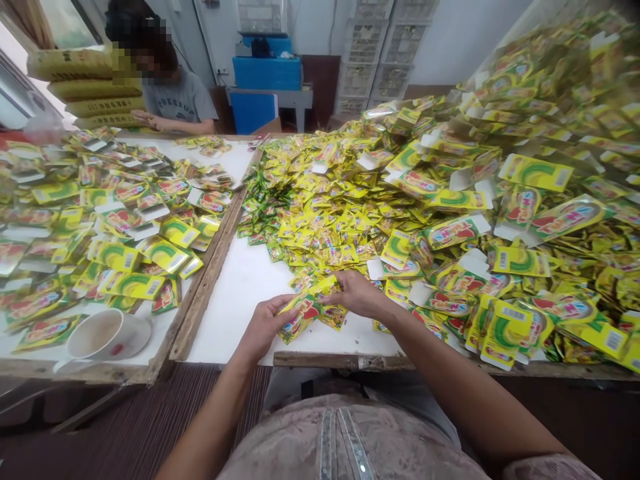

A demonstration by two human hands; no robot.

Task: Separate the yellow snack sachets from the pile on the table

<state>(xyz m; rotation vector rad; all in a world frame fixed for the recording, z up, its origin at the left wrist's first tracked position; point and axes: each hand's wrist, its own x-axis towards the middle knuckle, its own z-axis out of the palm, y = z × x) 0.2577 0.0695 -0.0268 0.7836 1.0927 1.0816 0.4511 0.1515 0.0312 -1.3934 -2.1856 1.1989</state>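
Observation:
Near the table's front edge, my left hand (265,325) is closed around a small yellow and green printed carton (299,321), with the thumb on its front face. My right hand (359,295) is at the far end of this carton, fingers pinched on a yellow sachet (326,287). How far the sachet sits inside the carton is hidden by the fingers. Loose sachets (334,316) lie under and just beside my hands. Beyond them spreads a large heap of yellow sachets (330,220), with greener ones (260,200) along its left side.
Cartons, many with open flaps, pile high on the right (530,260). More cartons (120,257) cover the left table beyond a wooden divider strip (210,280). A white mug (117,337) stands near the front left edge. Across the table sits another person (183,100) beside stacked sacks (95,87).

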